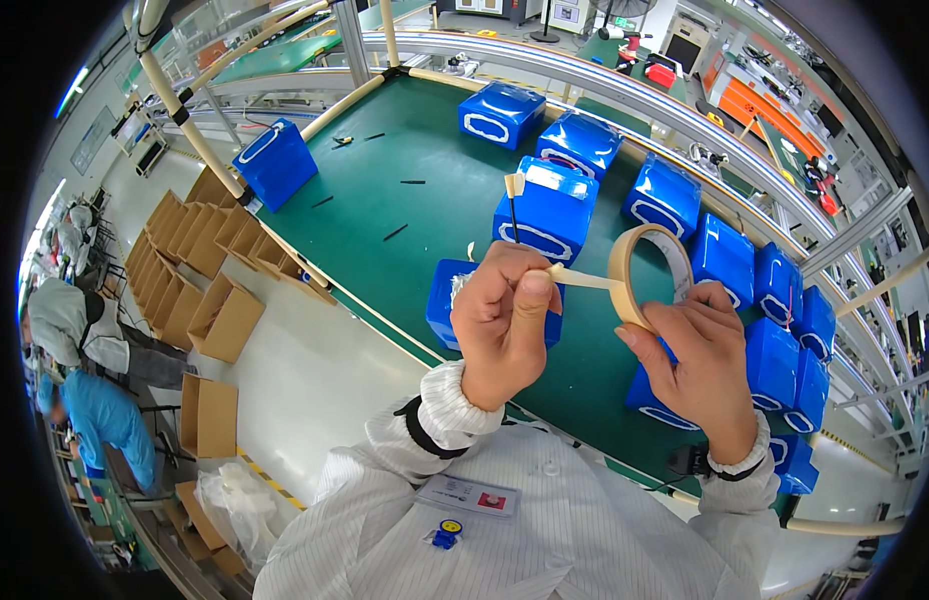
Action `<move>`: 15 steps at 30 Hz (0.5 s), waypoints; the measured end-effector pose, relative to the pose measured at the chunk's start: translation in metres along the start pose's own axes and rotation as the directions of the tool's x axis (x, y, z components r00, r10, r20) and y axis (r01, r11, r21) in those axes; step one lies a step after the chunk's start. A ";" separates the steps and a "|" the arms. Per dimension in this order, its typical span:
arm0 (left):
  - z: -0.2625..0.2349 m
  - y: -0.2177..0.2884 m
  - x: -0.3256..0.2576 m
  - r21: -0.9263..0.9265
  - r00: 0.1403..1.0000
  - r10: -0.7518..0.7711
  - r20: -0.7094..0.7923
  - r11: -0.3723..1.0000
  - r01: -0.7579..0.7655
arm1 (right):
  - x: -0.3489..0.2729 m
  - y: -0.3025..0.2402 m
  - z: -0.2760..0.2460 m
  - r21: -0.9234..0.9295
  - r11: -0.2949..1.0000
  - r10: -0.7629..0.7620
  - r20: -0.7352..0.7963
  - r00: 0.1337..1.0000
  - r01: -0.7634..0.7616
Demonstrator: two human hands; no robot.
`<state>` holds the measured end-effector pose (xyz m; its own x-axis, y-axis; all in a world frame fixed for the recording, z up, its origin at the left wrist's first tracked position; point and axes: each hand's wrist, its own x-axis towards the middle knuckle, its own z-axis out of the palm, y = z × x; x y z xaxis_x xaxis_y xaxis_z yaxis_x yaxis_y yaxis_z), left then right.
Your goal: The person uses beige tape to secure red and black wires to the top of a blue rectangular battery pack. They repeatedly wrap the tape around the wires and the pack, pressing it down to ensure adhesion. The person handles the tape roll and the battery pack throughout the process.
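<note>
My right hand (pixel 696 362) grips a roll of beige tape (pixel 634 270) by its rim, held upright above the green table (pixel 404 170). My left hand (pixel 504 320) pinches the free end of the tape strip (pixel 582 279), pulled a short way off the roll toward the left. Right below my left hand lies a blue wrapped pack (pixel 446 300), partly hidden by the hand. Another blue pack (pixel 546 215) behind it has a black wire with a beige tape tab (pixel 514 187) sticking up.
Several more blue packs line the table's right side (pixel 729 258) and back (pixel 499 112), one leans at the left corner (pixel 276 162). Open cardboard boxes (pixel 199 270) stand on the floor at left. Two people (pixel 89 370) work at far left. A conveyor rail (pixel 624 95) runs behind the table.
</note>
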<state>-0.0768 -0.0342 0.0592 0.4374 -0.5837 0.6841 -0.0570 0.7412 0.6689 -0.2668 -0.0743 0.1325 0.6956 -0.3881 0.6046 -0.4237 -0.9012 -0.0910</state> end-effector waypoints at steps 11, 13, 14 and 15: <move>0.005 0.001 -0.001 -0.090 0.991 -0.129 -0.043 0.988 0.125 | 0.010 -0.002 0.010 -0.066 0.995 -0.081 -0.030 0.996 0.079; 0.007 0.005 0.002 -0.057 0.992 -0.124 -0.027 0.991 0.122 | 0.013 0.002 0.015 -0.074 0.992 -0.104 -0.032 0.994 0.101; 0.006 0.003 0.002 -0.055 0.993 -0.116 -0.014 0.992 0.115 | 0.015 0.004 0.017 -0.083 0.991 -0.111 -0.040 0.993 0.107; 0.004 0.001 0.002 -0.051 0.994 -0.108 -0.002 0.993 0.108 | 0.017 0.005 0.018 -0.091 0.989 -0.119 -0.047 0.992 0.115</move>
<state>-0.0801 -0.0357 0.0624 0.4428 -0.6597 0.6073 0.0367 0.6901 0.7228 -0.2464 -0.0890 0.1278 0.7132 -0.2683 0.6476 -0.3920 -0.9186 0.0511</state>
